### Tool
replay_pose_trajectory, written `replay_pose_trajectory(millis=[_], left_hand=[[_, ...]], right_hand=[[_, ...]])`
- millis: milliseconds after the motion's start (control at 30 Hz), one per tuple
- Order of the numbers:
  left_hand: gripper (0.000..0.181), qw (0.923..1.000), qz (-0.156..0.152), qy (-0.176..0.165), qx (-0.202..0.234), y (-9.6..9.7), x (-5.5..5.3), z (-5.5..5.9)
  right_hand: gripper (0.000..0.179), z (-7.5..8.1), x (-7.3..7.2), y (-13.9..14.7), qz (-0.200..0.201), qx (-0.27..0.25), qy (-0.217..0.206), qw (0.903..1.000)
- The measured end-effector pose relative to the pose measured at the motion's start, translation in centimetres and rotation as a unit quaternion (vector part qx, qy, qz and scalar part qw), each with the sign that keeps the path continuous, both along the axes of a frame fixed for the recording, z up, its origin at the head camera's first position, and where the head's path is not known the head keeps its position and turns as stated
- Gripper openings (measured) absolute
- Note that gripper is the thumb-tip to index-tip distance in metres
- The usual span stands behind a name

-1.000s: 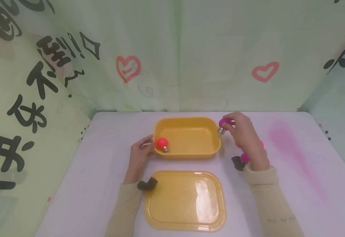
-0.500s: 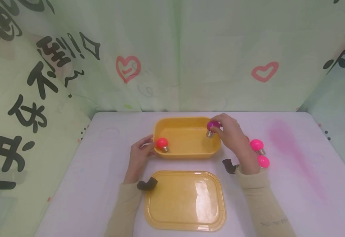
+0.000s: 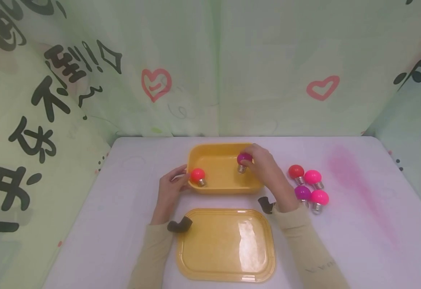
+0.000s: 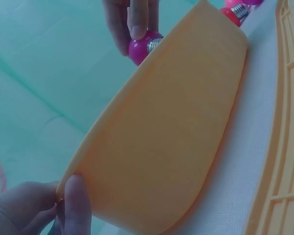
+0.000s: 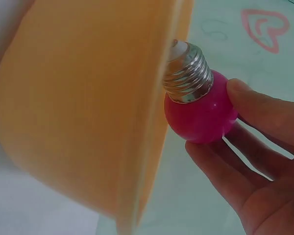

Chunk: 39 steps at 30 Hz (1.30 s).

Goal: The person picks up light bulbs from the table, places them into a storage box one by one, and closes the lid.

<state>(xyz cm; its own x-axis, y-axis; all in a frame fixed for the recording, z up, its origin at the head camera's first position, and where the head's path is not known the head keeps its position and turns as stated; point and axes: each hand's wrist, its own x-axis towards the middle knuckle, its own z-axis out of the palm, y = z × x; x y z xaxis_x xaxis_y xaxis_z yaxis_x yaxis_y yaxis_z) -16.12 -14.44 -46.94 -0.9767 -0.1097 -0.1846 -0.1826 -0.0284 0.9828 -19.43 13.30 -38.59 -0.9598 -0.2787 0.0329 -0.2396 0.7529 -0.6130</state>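
My right hand (image 3: 266,166) pinches a purple light bulb (image 5: 201,115) by its round globe, metal screw base pointing down. It holds the bulb over the right part of a yellow plastic box (image 3: 225,191). At the box's left end my left hand (image 3: 170,188) grips the rim; in the left wrist view its thumb (image 4: 77,203) lies against the outer wall. Inside the box, by that same end, lies a red bulb (image 3: 197,174). Right of the box, a darker red bulb (image 3: 296,171), a purple bulb (image 3: 302,193) and two pink bulbs (image 3: 313,176) lie grouped on the table.
A flat yellow lid (image 3: 225,245) lies on the white table (image 3: 105,241) in front of the box, between the forearms. Black wrist straps or mounts (image 3: 180,224) show at both sleeves. Cloth walls with drawings (image 3: 268,80) enclose the table's back and sides.
My right hand has carried the purple bulb leftward, from beside the box's right end to over its inside. The bulbs on the table have come into view. My left hand stays at the rim.
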Motion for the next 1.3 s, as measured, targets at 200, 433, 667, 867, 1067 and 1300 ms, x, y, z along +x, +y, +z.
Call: replay_pose_trajectory(millis=[200, 433, 667, 867, 1067, 1300], left_hand=[[0.035, 0.9998, -0.001, -0.007, -0.018, 0.0, 0.0, 0.0], [0.034, 0.9999, -0.002, -0.003, -0.016, 0.0, 0.0, -0.1], [0.035, 0.9999, -0.002, 0.002, -0.01, -0.1, -0.1, -0.2], [0.035, 1.0, -0.001, 0.002, -0.006, 0.0, 0.0, -0.2], [0.035, 0.9999, -0.001, -0.001, -0.01, 0.0, -0.1, -0.2], [0.035, 1.0, 0.0, -0.005, -0.007, -0.1, -0.2, -0.3]], right_hand=[[0.023, -0.9, -0.5, -1.1, 0.03, 0.017, 0.034, 0.9989], [0.024, -1.6, -0.6, -2.6, 0.038, 0.03, 0.036, 0.9981], [0.023, -2.6, -0.5, -3.7, 0.064, 0.01, 0.054, 0.9964], [0.019, -3.2, -0.6, -4.6, 0.061, -0.001, 0.027, 0.9977], [0.015, -3.6, -0.7, -5.4, 0.07, -0.002, 0.021, 0.9973], [0.015, -4.3, -0.7, -6.1, 0.089, -0.009, 0.028, 0.9956]])
